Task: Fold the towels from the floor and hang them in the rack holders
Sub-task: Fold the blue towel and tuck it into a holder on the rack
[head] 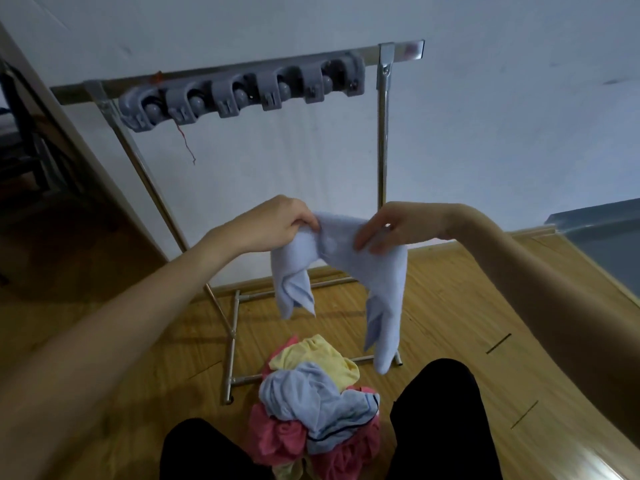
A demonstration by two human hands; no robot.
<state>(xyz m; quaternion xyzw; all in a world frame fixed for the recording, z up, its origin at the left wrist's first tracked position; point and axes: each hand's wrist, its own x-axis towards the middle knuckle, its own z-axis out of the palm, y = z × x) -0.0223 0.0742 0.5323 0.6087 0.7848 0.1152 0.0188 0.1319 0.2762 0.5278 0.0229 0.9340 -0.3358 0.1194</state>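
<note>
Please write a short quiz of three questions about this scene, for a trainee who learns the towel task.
1. True or false: a towel already hangs in the holders on the rack.
2. Which hands grip the blue towel? A) left hand only B) right hand only C) both
3. Fill in: the pile of towels lies on the ____.

Key
1. False: all holders that show are empty.
2. C: each hand grips the towel's top, and its two ends hang down.
3. Floor, in front of the rack's base, between the person's knees.
</note>
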